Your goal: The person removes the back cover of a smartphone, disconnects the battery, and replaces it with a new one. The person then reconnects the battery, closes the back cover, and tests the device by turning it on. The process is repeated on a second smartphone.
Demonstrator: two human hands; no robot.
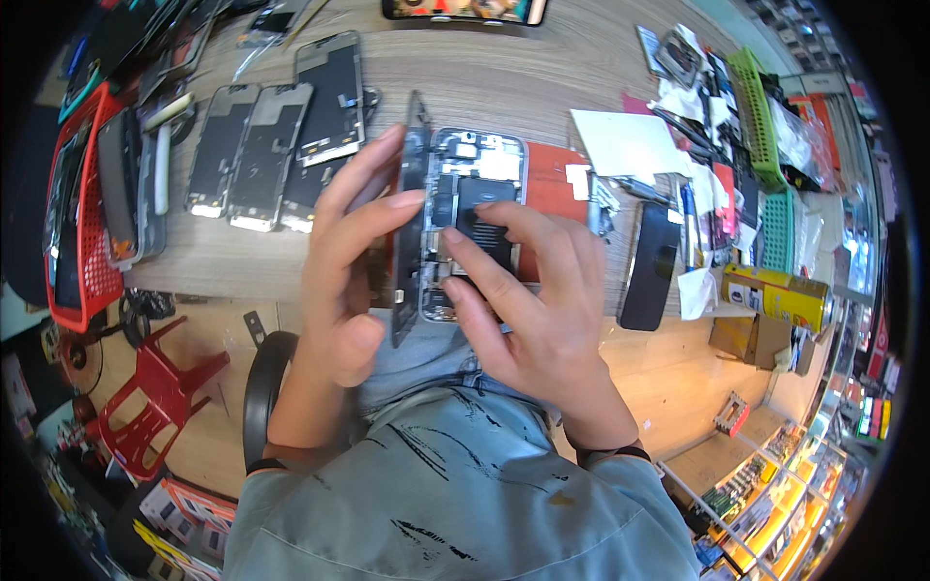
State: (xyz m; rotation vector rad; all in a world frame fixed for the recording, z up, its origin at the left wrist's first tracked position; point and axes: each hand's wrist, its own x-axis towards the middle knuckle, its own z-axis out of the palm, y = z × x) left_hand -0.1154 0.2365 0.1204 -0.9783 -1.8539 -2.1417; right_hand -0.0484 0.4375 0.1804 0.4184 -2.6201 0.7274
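Observation:
An opened smartphone [504, 155] lies near the table's front edge with its inner parts and black battery [494, 254] showing. Along its left side the phone screen [412, 213] stands tilted up on edge. My left hand [339, 252] grips this screen from the left, index and middle fingertips on its face and edge. My right hand [542, 281] reaches over the phone body from the right, its fingers apart. The index fingertip touches the inner parts left of the battery, the thumb rests lower down, and another fingertip is on the battery's upper part. No tool shows in that hand.
Several loose screens [266, 155] lie at left, beside a red basket [92, 281]. A red mat [557, 174] is under the phone. At right are a dark phone [649, 266], white paper [630, 140], a yellow spray can [775, 295] and green baskets [756, 116]. A red stool [160, 387] stands on the floor.

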